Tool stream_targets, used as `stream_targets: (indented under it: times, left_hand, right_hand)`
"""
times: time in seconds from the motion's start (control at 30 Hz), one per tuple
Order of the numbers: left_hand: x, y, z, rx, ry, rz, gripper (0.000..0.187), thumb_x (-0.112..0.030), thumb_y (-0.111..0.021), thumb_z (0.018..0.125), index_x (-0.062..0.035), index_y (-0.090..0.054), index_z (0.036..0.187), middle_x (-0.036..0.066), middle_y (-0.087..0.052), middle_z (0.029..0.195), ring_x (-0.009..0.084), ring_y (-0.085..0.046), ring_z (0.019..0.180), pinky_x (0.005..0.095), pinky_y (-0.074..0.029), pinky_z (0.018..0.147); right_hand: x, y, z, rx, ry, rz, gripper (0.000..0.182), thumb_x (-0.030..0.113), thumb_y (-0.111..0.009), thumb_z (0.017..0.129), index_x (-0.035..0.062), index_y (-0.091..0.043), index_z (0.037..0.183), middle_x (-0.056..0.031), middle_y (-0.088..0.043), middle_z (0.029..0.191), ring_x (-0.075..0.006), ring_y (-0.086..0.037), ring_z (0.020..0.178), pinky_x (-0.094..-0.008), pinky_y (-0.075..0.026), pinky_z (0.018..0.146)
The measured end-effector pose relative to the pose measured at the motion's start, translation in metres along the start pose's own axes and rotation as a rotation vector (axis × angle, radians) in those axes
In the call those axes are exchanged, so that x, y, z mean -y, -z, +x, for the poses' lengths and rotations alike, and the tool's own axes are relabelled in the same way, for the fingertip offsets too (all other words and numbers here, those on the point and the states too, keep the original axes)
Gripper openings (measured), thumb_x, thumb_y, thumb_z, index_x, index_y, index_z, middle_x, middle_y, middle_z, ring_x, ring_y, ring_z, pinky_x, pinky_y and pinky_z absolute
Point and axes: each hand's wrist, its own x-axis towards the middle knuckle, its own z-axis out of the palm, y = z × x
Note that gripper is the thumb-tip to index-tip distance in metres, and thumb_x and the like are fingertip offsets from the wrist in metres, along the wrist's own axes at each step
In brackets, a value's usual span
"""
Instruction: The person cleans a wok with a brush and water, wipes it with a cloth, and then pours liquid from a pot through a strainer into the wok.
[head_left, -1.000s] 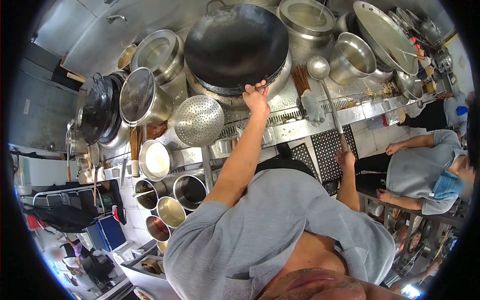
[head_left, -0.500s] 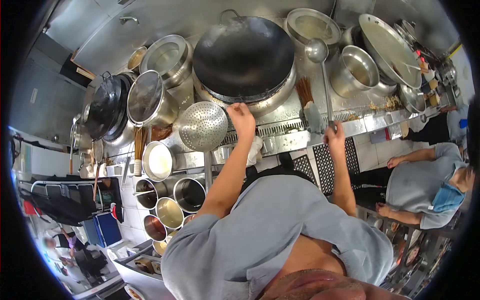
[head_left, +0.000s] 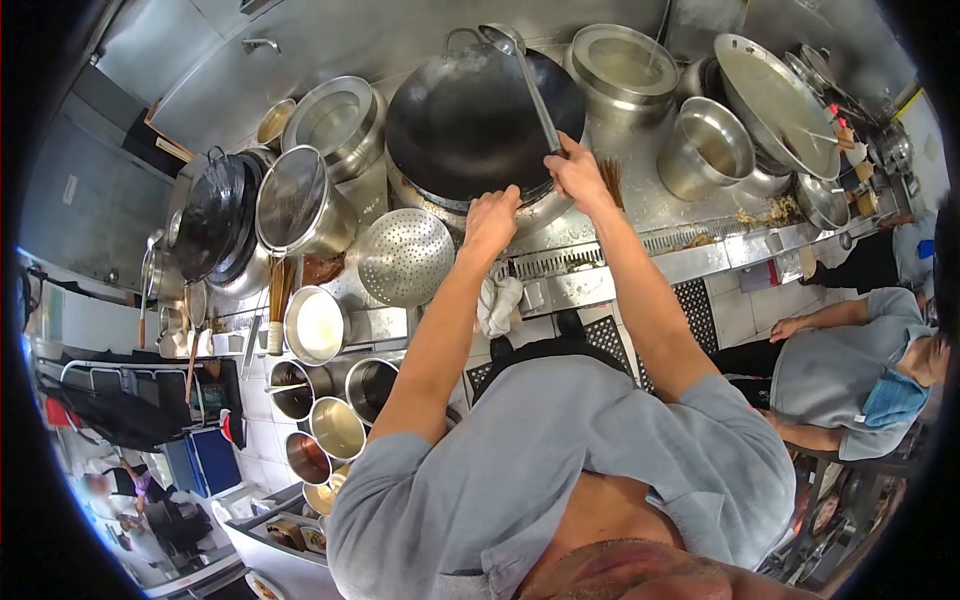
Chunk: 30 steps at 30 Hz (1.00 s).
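Observation:
A large black wok point(head_left: 470, 130) rests on the round burner at the top centre, its inside dark. My left hand point(head_left: 491, 220) is at the wok's near rim, fingers closed; whether they grip the rim or something small is hidden. My right hand point(head_left: 578, 172) is wrapped round the handle of a metal ladle point(head_left: 502, 40), whose bowl is over the wok's far edge. To the left of my left hand lies a perforated strainer point(head_left: 406, 256). A bamboo brush point(head_left: 611, 182) stands just right of my right hand.
Metal pots point(head_left: 706, 150) and a wide tilted pan point(head_left: 775, 105) stand on the right. Stacked black woks point(head_left: 212, 225) and a mesh-topped pot point(head_left: 300, 200) are at left. Sauce containers point(head_left: 338, 428) sit below left. A co-worker point(head_left: 835, 365) stands at the right.
My right hand has moved left and up with the ladle, bringing its bowl from the counter on the right to above the wok. My left hand has shifted slightly right along the rim.

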Motion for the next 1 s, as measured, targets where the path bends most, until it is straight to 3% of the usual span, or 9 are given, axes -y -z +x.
stream_targets:
  times: [0.07,0.53,0.67,0.73,0.83,0.93,1.0]
  left_hand:
    - [-0.001,-0.001,-0.001,0.038,0.049,0.027,0.010,-0.015,-0.054,0.089,-0.0052,-0.052,0.086,0.013,-0.064,0.083,0.0328,-0.060,0.084,0.0460,-0.042,0.076]
    - [0.002,-0.006,-0.001,-0.030,0.005,0.020,0.012,-0.015,-0.054,0.090,-0.0043,-0.052,0.085,0.016,-0.065,0.081,0.0376,-0.060,0.079,0.0491,-0.044,0.071]
    - [0.003,-0.007,-0.001,-0.039,0.003,0.024,0.012,-0.015,-0.054,0.090,-0.0045,-0.052,0.086,0.017,-0.065,0.081,0.0379,-0.061,0.079,0.0491,-0.044,0.071]
    - [0.002,-0.007,-0.002,-0.048,0.010,0.035,0.011,-0.015,-0.054,0.090,-0.0047,-0.052,0.087,0.017,-0.065,0.080,0.0379,-0.061,0.079,0.0495,-0.044,0.071]
    - [0.013,-0.013,-0.005,-0.045,0.032,0.055,0.009,-0.015,-0.053,0.090,-0.0061,-0.054,0.089,0.018,-0.065,0.081,0.0372,-0.062,0.081,0.0507,-0.044,0.072]
    - [0.014,-0.023,0.000,-0.028,0.033,-0.007,0.008,-0.013,-0.051,0.091,-0.0080,-0.057,0.094,0.020,-0.065,0.083,0.0385,-0.063,0.081,0.0527,-0.044,0.074]
    - [0.015,-0.024,0.001,-0.016,0.026,0.017,0.008,-0.013,-0.052,0.091,-0.0079,-0.057,0.095,0.019,-0.065,0.082,0.0383,-0.062,0.082,0.0521,-0.043,0.074]
  right_hand:
    - [-0.006,-0.005,0.008,-0.008,-0.001,-0.028,0.056,0.003,-0.055,0.082,0.0016,-0.043,0.137,-0.0017,-0.047,0.064,-0.0109,-0.042,0.042,-0.0278,-0.032,0.037]
    - [-0.004,-0.028,0.011,0.124,-0.121,0.074,0.029,0.003,-0.054,0.083,0.0025,-0.056,0.112,-0.0007,-0.046,0.064,-0.0095,-0.043,0.045,-0.0272,-0.031,0.037]
    - [-0.006,-0.038,0.017,0.110,-0.122,0.097,0.028,0.002,-0.054,0.083,0.0016,-0.055,0.111,-0.0007,-0.045,0.064,-0.0095,-0.043,0.044,-0.0266,-0.031,0.036]
    - [-0.006,-0.039,0.016,0.145,-0.150,0.095,0.054,0.005,-0.056,0.083,0.0053,-0.046,0.136,0.0004,-0.046,0.064,-0.0087,-0.042,0.044,-0.0260,-0.032,0.037]
    - [-0.007,-0.034,0.013,0.137,-0.194,0.124,0.055,0.005,-0.060,0.080,0.0066,-0.049,0.134,-0.0016,-0.050,0.067,-0.0092,-0.042,0.043,-0.0259,-0.033,0.036]
    - [-0.023,-0.039,0.021,0.075,-0.143,0.139,0.046,0.004,-0.059,0.077,0.0087,-0.058,0.123,-0.0020,-0.051,0.064,-0.0105,-0.046,0.044,-0.0268,-0.037,0.037]
    - [-0.012,-0.044,0.010,0.043,-0.070,0.119,0.047,0.003,-0.056,0.078,0.0011,-0.052,0.124,-0.0046,-0.050,0.065,-0.0124,-0.046,0.044,-0.0293,-0.036,0.036]
